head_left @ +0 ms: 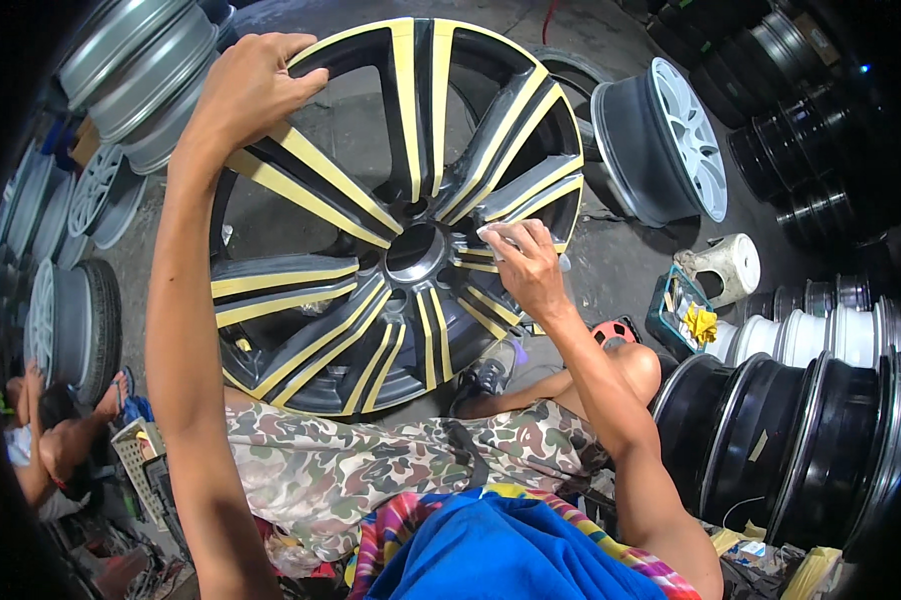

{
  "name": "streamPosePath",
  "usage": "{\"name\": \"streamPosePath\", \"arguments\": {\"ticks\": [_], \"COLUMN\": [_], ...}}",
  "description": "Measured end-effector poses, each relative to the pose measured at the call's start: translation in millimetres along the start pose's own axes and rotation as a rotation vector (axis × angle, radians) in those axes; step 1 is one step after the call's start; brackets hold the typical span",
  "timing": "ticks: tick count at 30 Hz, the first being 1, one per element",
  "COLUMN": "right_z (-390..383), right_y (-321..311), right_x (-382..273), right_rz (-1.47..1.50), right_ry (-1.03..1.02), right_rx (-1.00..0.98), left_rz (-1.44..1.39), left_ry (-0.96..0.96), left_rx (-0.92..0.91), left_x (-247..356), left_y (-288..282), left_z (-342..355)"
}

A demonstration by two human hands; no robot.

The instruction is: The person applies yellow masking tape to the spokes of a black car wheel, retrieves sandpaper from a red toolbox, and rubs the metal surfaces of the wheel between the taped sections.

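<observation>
A large black alloy wheel (404, 110), its spokes and lip edged with yellow masking strips, stands tilted in front of me over my camouflage-covered lap. At its upper left rim, my left hand (251, 88) is closed over the edge, fingers behind and thumb toward the front. Near the hub on the right side, my right hand (533, 268) pinches a small pale folded piece, perhaps sandpaper or cloth, against a spoke. Greyish, dull patches show on several spokes. Most of the pale piece is hidden by my fingers.
A silver wheel (686, 140) leans beyond at the right, near a white stool (736, 265) and a teal basket (661, 318) with a yellow cloth. Black rims (761, 430) line the right. More rims (141, 70) stack up at left, where another person's legs (61, 450) show.
</observation>
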State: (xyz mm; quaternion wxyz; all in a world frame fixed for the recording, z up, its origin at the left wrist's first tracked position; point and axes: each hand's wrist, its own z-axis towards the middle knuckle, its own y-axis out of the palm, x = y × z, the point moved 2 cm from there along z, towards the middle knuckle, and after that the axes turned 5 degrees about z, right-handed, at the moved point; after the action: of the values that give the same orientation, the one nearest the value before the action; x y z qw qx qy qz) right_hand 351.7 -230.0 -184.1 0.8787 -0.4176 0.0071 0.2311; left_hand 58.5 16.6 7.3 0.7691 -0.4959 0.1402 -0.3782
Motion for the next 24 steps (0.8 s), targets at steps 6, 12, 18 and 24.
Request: {"name": "streamPosePath", "arguments": {"ticks": [6,12,18,24], "right_z": [2.0,2.2,5.1,-2.4], "right_y": [-23.3,-13.6,-25.2,2.4], "right_x": [45.9,10.2,24.2,-11.2], "right_rz": [-0.112,0.035,-0.075,0.084], "right_ry": [0.133,0.072,0.100,0.029], "right_rx": [0.024,-0.041,-0.088,-0.131], "left_rz": [0.007,0.068,0.029,0.018], "left_ry": [-0.002,0.074,0.018,0.070], "left_rx": [0.044,0.068,0.076,0.032], "left_x": [6.6,11.1,13.1,25.6], "left_y": [-0.7,-4.7,-0.7,-10.2], "left_z": [-0.8,-0.8,-2.6,-0.5]}}
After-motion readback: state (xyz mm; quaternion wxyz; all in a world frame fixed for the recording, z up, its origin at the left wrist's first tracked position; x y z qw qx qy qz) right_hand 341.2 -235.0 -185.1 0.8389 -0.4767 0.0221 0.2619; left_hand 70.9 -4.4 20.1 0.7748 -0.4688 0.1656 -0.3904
